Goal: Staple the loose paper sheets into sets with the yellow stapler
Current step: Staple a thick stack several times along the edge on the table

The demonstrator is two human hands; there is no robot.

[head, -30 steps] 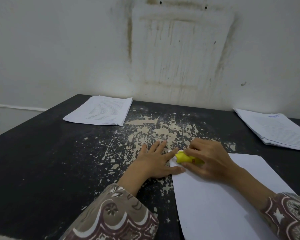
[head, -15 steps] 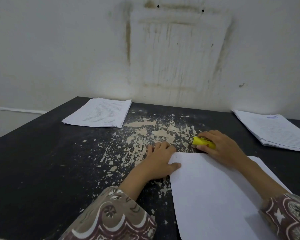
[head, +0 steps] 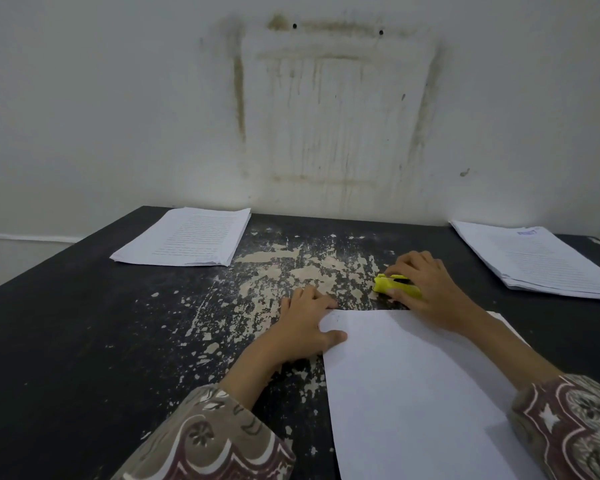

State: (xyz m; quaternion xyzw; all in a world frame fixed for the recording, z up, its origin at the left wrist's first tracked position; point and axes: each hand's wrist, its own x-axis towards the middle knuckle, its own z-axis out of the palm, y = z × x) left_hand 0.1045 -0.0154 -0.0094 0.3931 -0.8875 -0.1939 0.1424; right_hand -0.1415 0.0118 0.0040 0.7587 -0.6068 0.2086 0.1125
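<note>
- Right hand [head: 426, 289] curled round yellow stapler [head: 397, 288], on black table [head: 66, 341] just beyond blank sheets [head: 413, 382].
- Left hand [head: 305, 330] pinching sheets' far left corner, fingers curled.
- Probably between sets; next, shift this one aside and fetch more from far stacks [head: 187, 237].

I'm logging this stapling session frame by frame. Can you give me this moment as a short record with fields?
left hand: fingers curled at the near sheets' top left corner, thumb on the paper
right hand: holds the stapler
stapler: yellow, on the table just beyond the sheets
near sheets: blank side up
far left stack: printed, untouched
far right stack: printed, untouched
table: black, paint worn in the middle
</note>
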